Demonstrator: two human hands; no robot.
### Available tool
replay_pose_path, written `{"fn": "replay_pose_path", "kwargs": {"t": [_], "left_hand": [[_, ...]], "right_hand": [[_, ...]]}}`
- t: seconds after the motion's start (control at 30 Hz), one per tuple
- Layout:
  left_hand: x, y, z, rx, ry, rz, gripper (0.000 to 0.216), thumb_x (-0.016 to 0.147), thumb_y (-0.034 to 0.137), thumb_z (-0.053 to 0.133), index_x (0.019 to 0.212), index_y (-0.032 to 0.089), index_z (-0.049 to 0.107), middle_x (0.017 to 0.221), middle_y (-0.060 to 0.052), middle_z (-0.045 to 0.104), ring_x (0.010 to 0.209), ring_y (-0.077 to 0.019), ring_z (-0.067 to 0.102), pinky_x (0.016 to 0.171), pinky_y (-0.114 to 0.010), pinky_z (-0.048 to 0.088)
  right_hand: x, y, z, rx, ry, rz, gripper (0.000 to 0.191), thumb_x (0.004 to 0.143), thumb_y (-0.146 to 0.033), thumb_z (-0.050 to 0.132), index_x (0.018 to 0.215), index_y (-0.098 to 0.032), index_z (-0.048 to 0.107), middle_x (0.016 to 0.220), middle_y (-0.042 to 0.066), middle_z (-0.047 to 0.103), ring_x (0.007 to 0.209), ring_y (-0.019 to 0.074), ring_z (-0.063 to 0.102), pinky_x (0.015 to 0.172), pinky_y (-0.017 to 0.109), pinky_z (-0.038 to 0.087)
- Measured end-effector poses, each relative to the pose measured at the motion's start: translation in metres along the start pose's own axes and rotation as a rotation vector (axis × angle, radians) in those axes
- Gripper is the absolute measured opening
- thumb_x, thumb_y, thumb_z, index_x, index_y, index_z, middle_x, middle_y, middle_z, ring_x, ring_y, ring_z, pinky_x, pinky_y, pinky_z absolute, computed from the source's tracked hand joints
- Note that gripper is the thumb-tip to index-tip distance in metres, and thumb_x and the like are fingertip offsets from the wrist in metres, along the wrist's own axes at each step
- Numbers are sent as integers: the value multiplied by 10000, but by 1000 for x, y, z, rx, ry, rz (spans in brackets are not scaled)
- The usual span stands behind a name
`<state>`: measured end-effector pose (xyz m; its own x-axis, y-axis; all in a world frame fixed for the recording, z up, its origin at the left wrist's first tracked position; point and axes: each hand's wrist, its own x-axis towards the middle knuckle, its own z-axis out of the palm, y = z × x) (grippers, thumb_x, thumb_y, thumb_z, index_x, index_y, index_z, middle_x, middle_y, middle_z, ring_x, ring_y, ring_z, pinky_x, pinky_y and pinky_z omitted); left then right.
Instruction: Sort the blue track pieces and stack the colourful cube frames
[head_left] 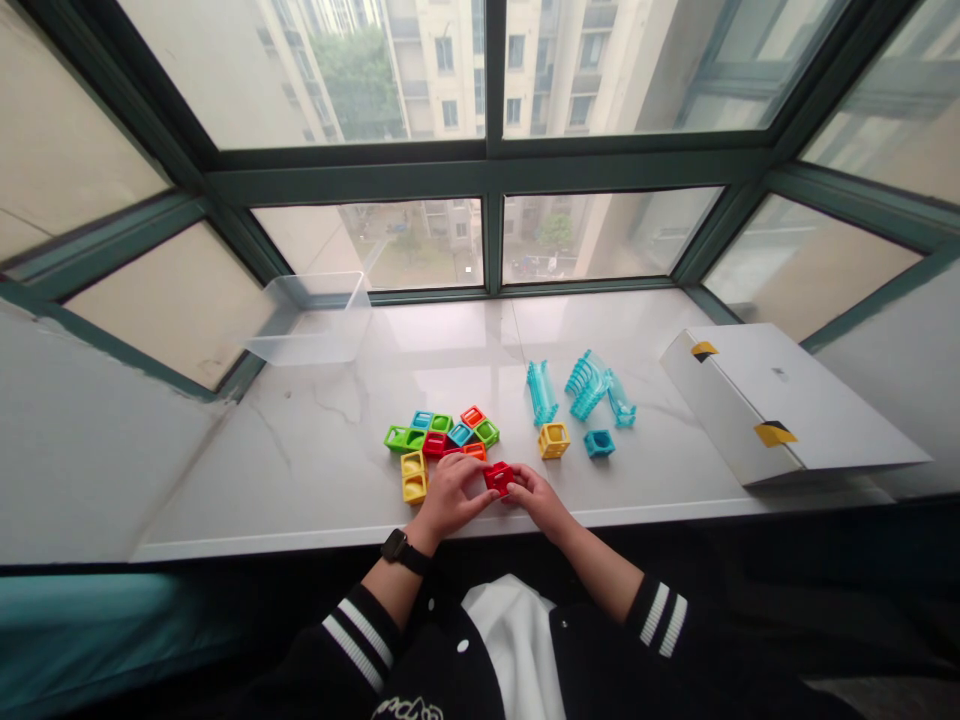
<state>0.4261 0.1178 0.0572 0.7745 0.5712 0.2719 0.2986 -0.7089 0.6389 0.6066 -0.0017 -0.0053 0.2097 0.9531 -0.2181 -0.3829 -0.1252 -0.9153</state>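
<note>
Near the sill's front edge, a red cube block point(498, 479) is held between my two hands. My left hand point(453, 492) grips its left side with thumb and fingers, and my right hand point(537, 496) has its fingertips closed on the right side. Just beyond my left hand lies a cluster of hollow cube blocks: green point(405, 438), blue point(460, 433), red point(435, 444) and orange point(472, 416). Two joined yellow blocks point(414, 478) are left of my left hand. Past my right hand sit a yellow cube block point(553, 440) and a teal cube block point(599, 444).
Translucent blue track pieces point(589, 385) lie at the right behind the loose blocks. A clear plastic bin point(315, 345) stands at the back left. A white box point(795, 400) with yellow-black tabs is on the right. Green-framed windows point(495, 170) border the marble sill point(300, 500).
</note>
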Motion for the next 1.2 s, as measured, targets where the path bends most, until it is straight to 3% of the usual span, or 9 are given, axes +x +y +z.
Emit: {"fn": "replay_pose_path", "kwargs": {"t": [0.17, 0.33, 0.53, 0.63, 0.73, 0.83, 1.0, 1.2], "left_hand": [[-1, -1, 2, 1, 31, -3, 446, 841, 479, 817, 1235, 289, 728, 1181, -82, 753, 1170, -299, 662, 1080, -505, 502], [-2, -5, 5, -22, 30, -7, 344, 887, 415, 784, 1208, 299, 743, 1095, -58, 761, 1142, -273, 666, 1094, -486, 497], [-2, -8, 6, -23, 16, -34, 306, 913, 399, 759, 1210, 325, 771, 1135, -74, 737, 1151, -285, 657, 1109, -511, 488], [-2, -7, 5, -44, 13, -46, 281, 938, 356, 732, 1216, 329, 763, 1094, -63, 752, 1130, -276, 665, 1139, -525, 463], [-1, -7, 5, -66, 26, -63, 221, 948, 311, 709, 1163, 308, 761, 1027, -54, 766, 1103, -273, 672, 1141, -535, 463], [0, -6, 5, -54, 45, -56, 163, 963, 280, 673, 1092, 297, 770, 1062, -59, 767, 1108, -273, 671, 1123, -536, 477], [0, -8, 7, -47, 77, -24, 135, 964, 238, 648, 1018, 276, 766, 1072, -58, 767, 1082, -262, 684, 1104, -526, 491], [-2, -13, 10, -31, 73, -2, 70, 913, 277, 756, 970, 290, 795, 1104, -53, 763, 1102, -266, 681, 1108, -520, 485]], "right_hand": [[5, 5, 6, -139, 73, -31, 410, 824, -503, 771, 1127, -232, 719, 1086, 65, 801, 997, 288, 754, 826, 414, 623], [9, 8, 7, -265, 150, -91, 353, 865, -531, 706, 1036, -232, 785, 1023, 59, 814, 983, 293, 745, 901, 457, 607], [9, 7, 8, -181, 154, -1, 502, 849, -678, 703, 1009, -210, 786, 900, 62, 798, 743, 253, 727, 642, 370, 599], [6, 6, 7, -181, 133, 15, 521, 893, -689, 656, 1034, -201, 770, 876, 65, 776, 733, 236, 721, 589, 331, 580], [0, 4, 5, -158, 56, -39, 545, 927, -626, 662, 1298, -227, 680, 1082, 82, 763, 891, 235, 739, 655, 319, 603], [-7, 2, 4, -206, 20, -125, 761, 866, -532, 784, 1521, -273, 495, 1270, 98, 693, 1024, 239, 724, 795, 355, 628], [-14, -4, 11, -470, 45, -271, 843, 779, -486, 874, 1511, -269, 516, 1371, 126, 592, 1125, 282, 676, 845, 396, 645], [-12, -10, 14, -681, 149, -422, 690, 831, -483, 843, 1431, -271, 575, 1300, 124, 629, 1215, 317, 627, 1079, 515, 545]]}}
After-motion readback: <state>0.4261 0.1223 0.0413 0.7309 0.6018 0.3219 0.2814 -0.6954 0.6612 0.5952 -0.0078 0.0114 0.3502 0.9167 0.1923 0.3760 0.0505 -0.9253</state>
